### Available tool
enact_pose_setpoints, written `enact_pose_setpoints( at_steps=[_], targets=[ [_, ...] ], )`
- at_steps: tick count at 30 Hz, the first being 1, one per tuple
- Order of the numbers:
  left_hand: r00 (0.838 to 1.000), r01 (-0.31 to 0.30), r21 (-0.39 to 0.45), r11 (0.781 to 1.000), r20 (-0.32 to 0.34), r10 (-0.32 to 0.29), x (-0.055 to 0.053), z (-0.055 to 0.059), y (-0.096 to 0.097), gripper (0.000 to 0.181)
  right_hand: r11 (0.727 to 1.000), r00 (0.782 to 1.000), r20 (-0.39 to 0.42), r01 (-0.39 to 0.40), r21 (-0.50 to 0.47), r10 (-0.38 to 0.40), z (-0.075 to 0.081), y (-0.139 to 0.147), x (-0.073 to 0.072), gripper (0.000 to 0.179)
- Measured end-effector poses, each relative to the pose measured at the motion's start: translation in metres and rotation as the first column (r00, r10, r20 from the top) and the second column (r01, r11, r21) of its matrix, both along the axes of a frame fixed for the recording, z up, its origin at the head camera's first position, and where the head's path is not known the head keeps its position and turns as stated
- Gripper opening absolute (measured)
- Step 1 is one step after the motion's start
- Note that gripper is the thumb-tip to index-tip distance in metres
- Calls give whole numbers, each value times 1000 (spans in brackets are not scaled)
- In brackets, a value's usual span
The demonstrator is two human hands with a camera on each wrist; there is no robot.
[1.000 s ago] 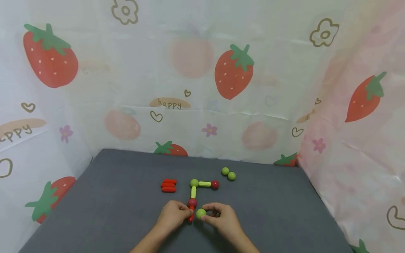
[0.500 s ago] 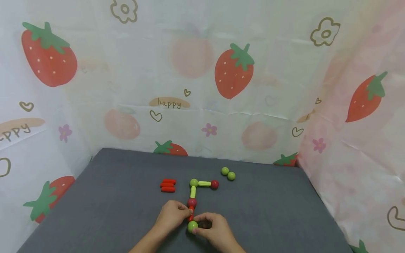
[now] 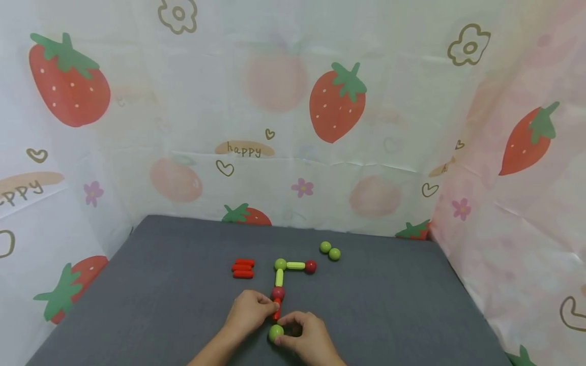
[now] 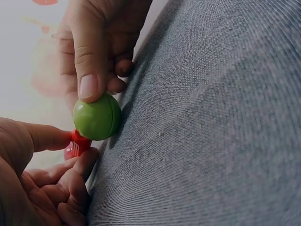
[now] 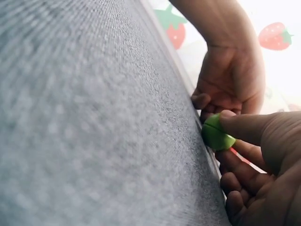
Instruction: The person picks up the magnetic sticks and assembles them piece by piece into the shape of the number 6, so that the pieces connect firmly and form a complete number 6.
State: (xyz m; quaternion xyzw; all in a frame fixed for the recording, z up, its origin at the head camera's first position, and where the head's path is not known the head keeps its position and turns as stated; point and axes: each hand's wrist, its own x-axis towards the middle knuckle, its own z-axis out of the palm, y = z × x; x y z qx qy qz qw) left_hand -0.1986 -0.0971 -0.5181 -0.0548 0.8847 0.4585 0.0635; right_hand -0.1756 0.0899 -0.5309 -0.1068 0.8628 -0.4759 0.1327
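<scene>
I'm pinching the red rod [image 3: 276,314] in the left hand [image 3: 248,310] and the green ball [image 3: 276,333] in the right hand [image 3: 313,337], just off the rod's near end, so I'm favouring a braced rod, straight approach

1. Head view: we get soft, even light, slightly dim; pale wall [image 3: 206,101], matte dark table [image 3: 389,295]. Mostly in focus; exact light source unclear to us.
2. Left wrist: we see the wall washed out and hazy at upper left. Ball [image 4: 95,120] reasonably crisp, small highlight on it, soft shadow on the table beside it. Table weave readable.
3. Right wrist: we note wall overexposed at upper right, near glare. Table at left blurred, grainy, greyish.
</scene>
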Motion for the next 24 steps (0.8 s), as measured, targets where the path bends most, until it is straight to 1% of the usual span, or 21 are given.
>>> enact_pose_setpoints(
  at_steps=[6, 12, 18, 20, 24],
  targets=[
    [1000, 6, -2, 1000, -20, -6, -1, -1, 0, 17, 999, 1000, -10, 28, 20, -28, -1, -1, 0, 29],
    [1000, 7, 2, 1000, -28, -7, 1, -2, 0, 16, 998, 998, -12, 55, 3, -55, -3, -4, 0, 28],
    [1000, 15, -3, 1000, -11, -15, 0, -1, 1, 16, 997, 997, 9, 73, 12, -73, -5, -5, -1, 28],
    [1000, 19, -6, 1000, 4, -19, -1, 0, 0, 16, 997, 997, 15, 75, 18, -76, -5, -5, -2, 28],
    [999, 39, -24, 999, 19, -38, -2, 3, -1, 15, 997, 997, 24, 73, 17, -74, -4, -5, -2, 28]
  ],
)
